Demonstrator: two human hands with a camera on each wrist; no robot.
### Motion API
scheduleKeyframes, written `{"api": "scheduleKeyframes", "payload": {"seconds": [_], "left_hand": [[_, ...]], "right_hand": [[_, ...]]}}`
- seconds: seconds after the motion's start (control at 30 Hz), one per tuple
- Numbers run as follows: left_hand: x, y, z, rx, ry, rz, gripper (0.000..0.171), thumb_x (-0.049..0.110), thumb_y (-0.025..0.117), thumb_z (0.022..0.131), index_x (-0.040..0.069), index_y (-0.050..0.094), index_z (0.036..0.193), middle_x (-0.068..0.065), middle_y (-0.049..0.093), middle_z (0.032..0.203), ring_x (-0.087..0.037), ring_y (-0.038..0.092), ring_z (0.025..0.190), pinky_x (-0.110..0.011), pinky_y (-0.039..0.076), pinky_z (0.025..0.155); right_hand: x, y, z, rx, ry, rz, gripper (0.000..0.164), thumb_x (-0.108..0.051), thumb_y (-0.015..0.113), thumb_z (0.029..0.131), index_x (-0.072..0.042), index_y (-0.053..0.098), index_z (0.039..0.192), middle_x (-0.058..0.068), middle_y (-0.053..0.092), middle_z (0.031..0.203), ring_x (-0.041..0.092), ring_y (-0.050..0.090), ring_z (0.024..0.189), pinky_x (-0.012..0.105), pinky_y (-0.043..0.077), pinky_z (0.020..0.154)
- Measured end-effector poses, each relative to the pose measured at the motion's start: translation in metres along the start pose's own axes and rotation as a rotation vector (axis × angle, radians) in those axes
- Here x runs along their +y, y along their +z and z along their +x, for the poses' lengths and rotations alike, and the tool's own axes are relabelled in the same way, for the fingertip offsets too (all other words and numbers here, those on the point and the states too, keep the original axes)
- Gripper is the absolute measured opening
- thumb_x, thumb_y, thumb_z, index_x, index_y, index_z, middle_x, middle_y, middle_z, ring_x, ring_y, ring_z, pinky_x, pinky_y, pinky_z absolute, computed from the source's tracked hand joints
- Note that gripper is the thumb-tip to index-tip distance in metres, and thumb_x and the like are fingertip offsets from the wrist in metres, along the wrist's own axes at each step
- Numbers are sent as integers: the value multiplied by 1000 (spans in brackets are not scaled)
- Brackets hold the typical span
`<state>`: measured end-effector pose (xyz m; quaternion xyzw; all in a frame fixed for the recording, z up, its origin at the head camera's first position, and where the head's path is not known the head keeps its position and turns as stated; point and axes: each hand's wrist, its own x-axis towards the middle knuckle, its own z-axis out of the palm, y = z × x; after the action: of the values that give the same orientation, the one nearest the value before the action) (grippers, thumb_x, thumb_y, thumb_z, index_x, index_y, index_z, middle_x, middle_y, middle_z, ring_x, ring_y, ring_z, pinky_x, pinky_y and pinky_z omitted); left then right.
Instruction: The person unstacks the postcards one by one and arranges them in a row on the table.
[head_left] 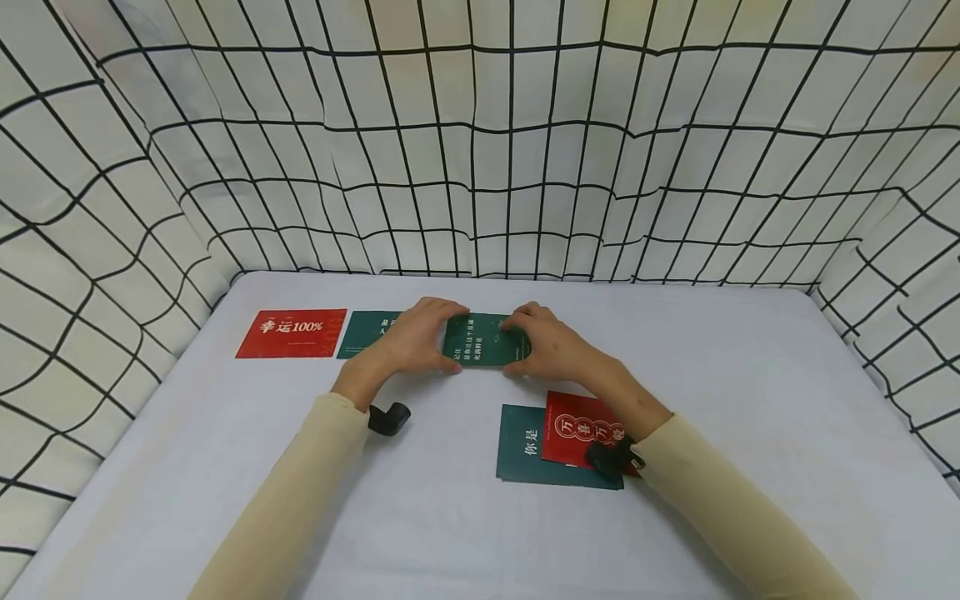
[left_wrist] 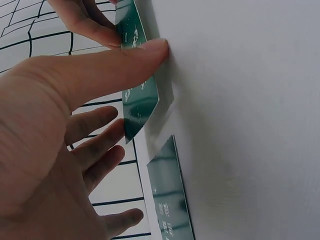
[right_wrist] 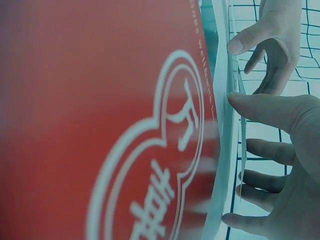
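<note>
Both hands hold a dark green card with white lettering, close over the white table. The left hand grips its left end, the thumb at the near edge and fingers toward the far edge. At the right end, the right hand grips it the same way. In the left wrist view, the card stands slightly off the tabletop, with the left thumb across its edge. Seen from the right wrist, it appears almost edge-on beside the right thumb.
Left of the held card lie another green card, partly behind the left hand, and a red card. Below the right wrist, a red card overlaps a green card. Black netting over white sheeting borders the white table.
</note>
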<state>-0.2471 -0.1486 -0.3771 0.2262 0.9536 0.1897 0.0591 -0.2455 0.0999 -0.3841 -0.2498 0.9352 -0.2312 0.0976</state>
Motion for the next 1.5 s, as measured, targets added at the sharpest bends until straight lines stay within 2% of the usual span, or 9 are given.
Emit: {"api": "scheduleKeyframes", "payload": {"seconds": [0.17,0.53,0.87,1.13,1.33,1.5], "left_hand": [[-4,-2,4,-20,-2,8,87,26,91,80,8,49,154,-14,49,159,-35,39,152,-55,34,126],[-11,-6,11,-93,-21,-46,86,25,90,81,9,48,154,-14,47,160,-35,37,151,-55,35,126],[-19,-5,13,-105,-7,-87,80,25,89,80,8,53,150,-14,50,157,-35,39,147,-55,35,125],[-24,-2,12,-106,-4,-104,82,28,87,83,10,50,153,-13,47,161,-35,38,148,-56,35,124],[-23,-2,10,-124,-20,-90,84,31,85,85,13,45,157,-14,40,165,-37,34,152,-61,32,125],[-24,-2,11,-132,-21,-75,86,32,84,86,13,43,159,-14,39,166,-38,34,152,-62,23,129]], "right_hand": [[-1,1,5,-8,21,7,66,-32,86,86,-13,60,144,15,46,157,34,49,143,49,47,118],[2,1,12,-35,25,36,67,-31,86,86,-10,60,144,16,48,155,33,51,141,48,46,119],[3,1,15,-51,28,39,67,-31,85,87,-12,58,145,15,46,157,33,50,142,48,44,121],[4,0,17,-66,13,45,68,-30,86,86,-12,59,145,13,47,156,32,50,141,47,43,122],[6,1,19,-58,9,45,67,-30,87,85,-12,60,144,13,48,155,31,51,140,47,45,120],[6,1,19,-56,6,44,68,-32,88,85,-13,60,144,12,48,156,31,50,141,47,45,121]]}}
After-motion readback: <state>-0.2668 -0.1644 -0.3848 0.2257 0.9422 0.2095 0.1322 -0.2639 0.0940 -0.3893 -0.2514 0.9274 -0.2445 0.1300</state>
